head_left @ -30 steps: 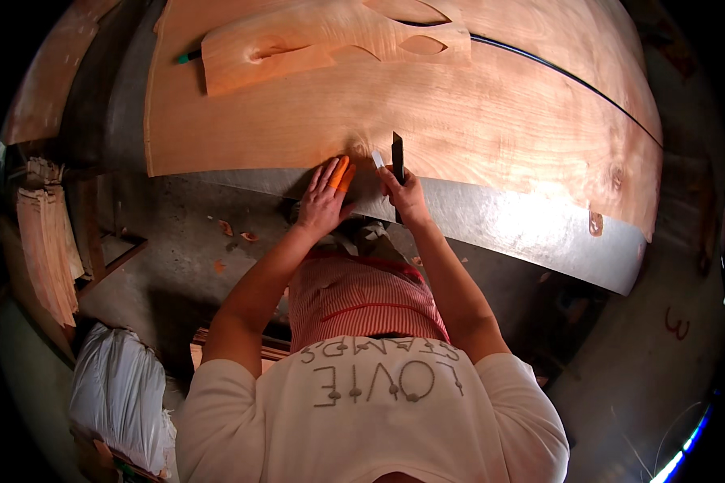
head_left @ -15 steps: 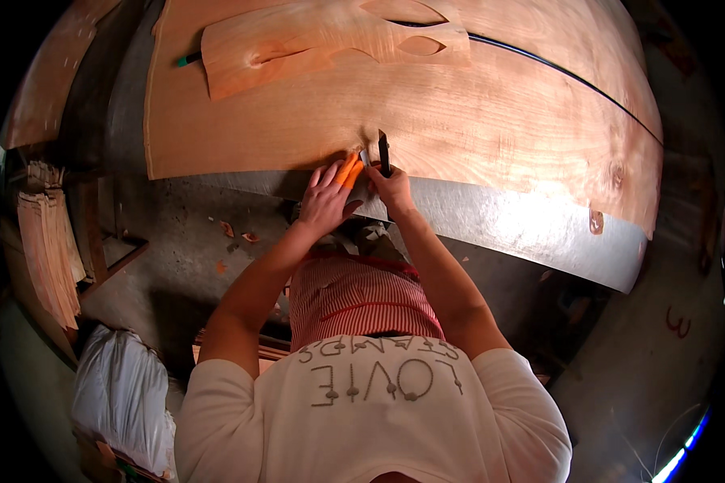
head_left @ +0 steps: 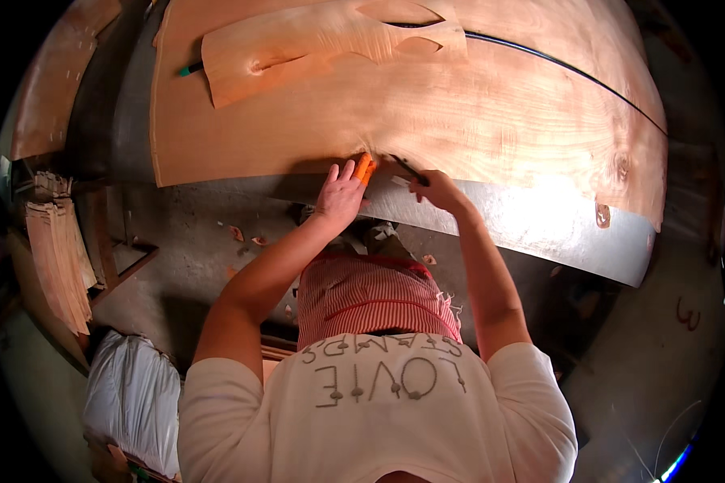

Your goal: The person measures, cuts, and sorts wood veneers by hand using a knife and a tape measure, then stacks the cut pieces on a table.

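A large thin sheet of wood veneer (head_left: 266, 137) lies over a shiny metal surface (head_left: 532, 229). My left hand (head_left: 341, 196) rests at its near edge with fingers stretched out, orange covers (head_left: 364, 169) on some of them. Just past those fingertips the veneer has a small knot-like puckered spot. To the right, my right hand (head_left: 438, 191) is closed round a slim black knife (head_left: 409, 168), whose tip points away and left, over the veneer. A pale, flat strip also shows beside the right fingers; I cannot make out what it is.
A smaller veneer piece (head_left: 298, 48) with slits and eye-shaped holes lies on the sheet, above a long black rod or cord (head_left: 556, 66). Stacked veneer strips (head_left: 60, 258) stand at left, near a white sack (head_left: 133, 398). Wood scraps (head_left: 236, 233) dot the floor.
My right hand has moved right and slightly toward me, away from my left hand. The knife has swung from nearly upright to a leftward slant. My left hand has barely shifted.
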Demonstrator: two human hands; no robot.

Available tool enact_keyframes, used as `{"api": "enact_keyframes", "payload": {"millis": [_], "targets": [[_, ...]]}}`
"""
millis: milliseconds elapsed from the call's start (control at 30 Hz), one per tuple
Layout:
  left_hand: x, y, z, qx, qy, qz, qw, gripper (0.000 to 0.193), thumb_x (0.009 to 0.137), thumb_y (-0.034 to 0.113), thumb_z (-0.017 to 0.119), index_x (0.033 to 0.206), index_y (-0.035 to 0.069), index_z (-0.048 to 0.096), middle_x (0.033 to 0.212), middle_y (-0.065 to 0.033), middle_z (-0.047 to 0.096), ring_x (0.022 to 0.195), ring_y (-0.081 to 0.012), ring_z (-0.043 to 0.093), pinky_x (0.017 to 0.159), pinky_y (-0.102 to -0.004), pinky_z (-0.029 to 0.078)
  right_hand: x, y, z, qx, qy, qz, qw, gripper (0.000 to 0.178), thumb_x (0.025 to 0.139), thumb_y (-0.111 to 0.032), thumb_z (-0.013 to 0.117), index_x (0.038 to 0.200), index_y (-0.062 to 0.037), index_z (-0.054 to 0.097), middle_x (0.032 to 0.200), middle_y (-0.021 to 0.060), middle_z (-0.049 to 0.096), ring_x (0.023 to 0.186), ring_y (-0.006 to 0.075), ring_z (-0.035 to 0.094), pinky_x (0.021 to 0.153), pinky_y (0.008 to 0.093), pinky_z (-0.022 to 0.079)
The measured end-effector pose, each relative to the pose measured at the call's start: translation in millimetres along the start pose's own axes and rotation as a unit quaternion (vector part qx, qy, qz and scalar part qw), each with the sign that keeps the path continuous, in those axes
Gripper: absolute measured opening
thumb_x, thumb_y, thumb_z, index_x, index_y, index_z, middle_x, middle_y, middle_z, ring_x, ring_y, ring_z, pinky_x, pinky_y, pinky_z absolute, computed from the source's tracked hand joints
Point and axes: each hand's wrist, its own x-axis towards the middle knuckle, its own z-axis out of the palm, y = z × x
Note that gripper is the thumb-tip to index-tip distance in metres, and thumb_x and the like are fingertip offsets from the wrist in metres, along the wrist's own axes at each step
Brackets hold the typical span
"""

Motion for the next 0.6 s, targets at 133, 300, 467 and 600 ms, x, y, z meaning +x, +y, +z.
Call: {"api": "enact_keyframes", "payload": {"millis": [133, 300, 467, 600], "targets": [[3.9, -8.4, -10.4, -0.083, 0.068, 0.02, 0.994, 0.061, 0.071, 0.038, 0.065, 0.121, 0.007, 0.049, 0.123, -0.0077, 0.047, 0.116, -0.0271, 0.038, 0.095, -0.0413, 0.031, -27.7, -7.5, -9.4, 0.161, 0.011, 0.053, 0.985, 0.019, 0.083, -0.022, 0.056, 0.089, -0.0054, 0.061, 0.064, -0.0013, 0.056, 0.052, 0.0059, 0.044, 0.046, 0.0214, 0.034], [0.9, -30.3, -8.8, -0.233, 0.11, 0.009, 0.966, 0.054, 0.076, 0.035, 0.062, 0.119, 0.005, 0.05, 0.128, -0.0108, 0.043, 0.121, -0.0313, 0.035, 0.102, -0.0459, 0.025, -41.0, -9.8, 27.5, 0.368, 0.015, 0.062, 0.928, 0.021, 0.084, -0.025, 0.058, 0.096, -0.0076, 0.058, 0.067, -0.0038, 0.053, 0.047, 0.0011, 0.035, 0.042, 0.0162, 0.026], [-36.1, -57.7, 6.0, -0.129, 0.227, -0.153, 0.953, 0.072, 0.074, 0.036, 0.063, 0.131, 0.004, 0.034, 0.138, -0.0119, 0.03, 0.127, -0.027, 0.028, 0.102, -0.0494, 0.02, -19.8, -28.8, 49.3, 0.334, -0.002, 0.036, 0.942, 0.016, 0.085, -0.025, 0.058, 0.082, -0.0094, 0.057, 0.063, -0.0034, 0.054, 0.046, 0.002, 0.035, 0.041, 0.019, 0.026], [-52.2, -56.6, 12.9, -0.085, 0.182, -0.152, 0.968, 0.075, 0.074, 0.041, 0.061, 0.133, 0.006, 0.032, 0.14, -0.009, 0.028, 0.13, -0.0239, 0.023, 0.104, -0.0493, 0.015, 4.9, -53.3, 64.7, 0.305, 0.028, 0.003, 0.952, 0.021, 0.085, -0.028, 0.059, 0.078, -0.0089, 0.056, 0.06, -0.0036, 0.052, 0.047, 0.0026, 0.038, 0.044, 0.0199, 0.028]]}}
